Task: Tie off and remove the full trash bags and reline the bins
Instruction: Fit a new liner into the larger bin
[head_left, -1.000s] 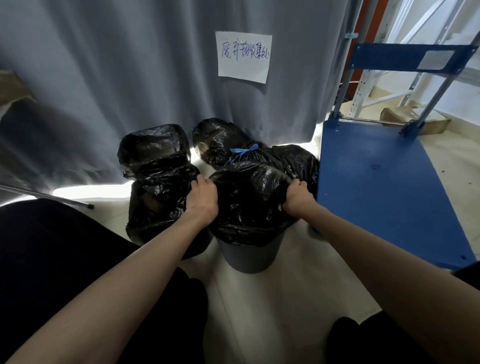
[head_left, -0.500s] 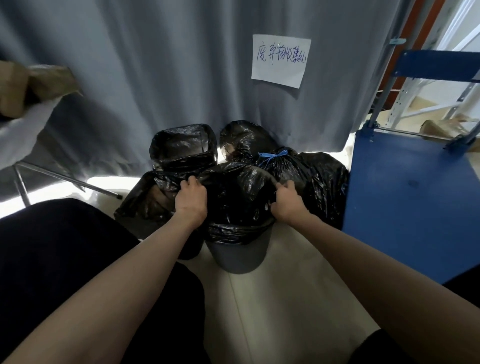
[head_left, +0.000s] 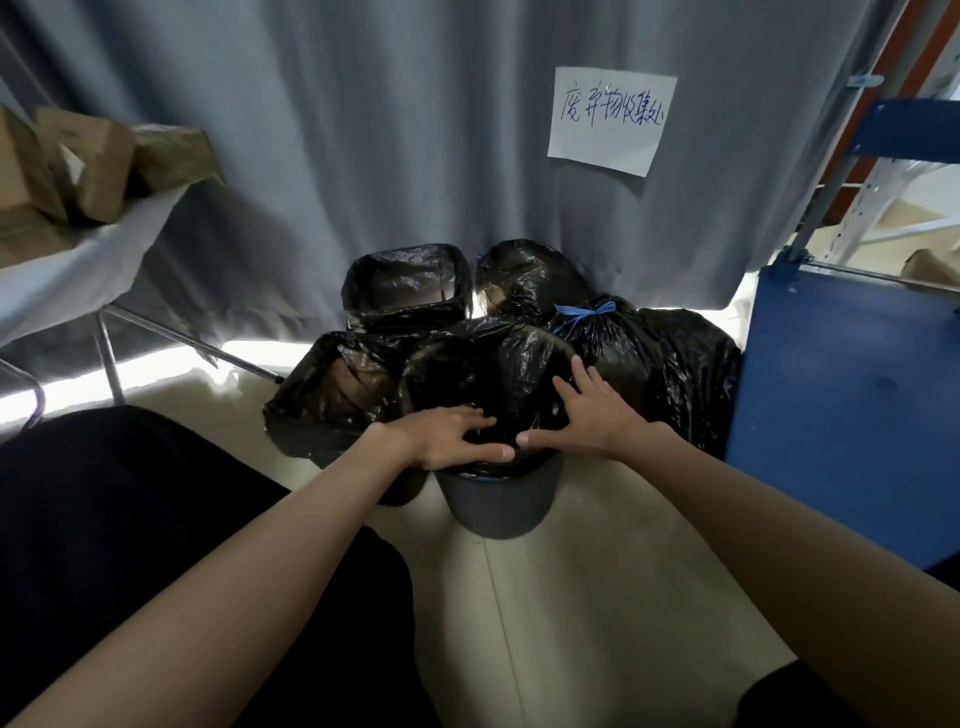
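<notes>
both hands (head_left: 519, 431) press the black bag (head_left: 498, 364) filling the grey bin (head_left: 498, 501).

A grey curtain (head_left: 322, 156) hangs across the back, with a handwritten paper notice (head_left: 610, 122) fixed to it. Daylight shows under its hem onto the pale floor (head_left: 597, 597). A blue platform cart (head_left: 841, 415) stands right; cardboard boxes (head_left: 78, 166) sit on a white-covered worktop (head_left: 62, 275) left.

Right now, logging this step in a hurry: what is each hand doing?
Left hand: open, fingers spread, pressing on the black bag in the grey bin.
Right hand: open, fingers spread on the same bag.
</notes>
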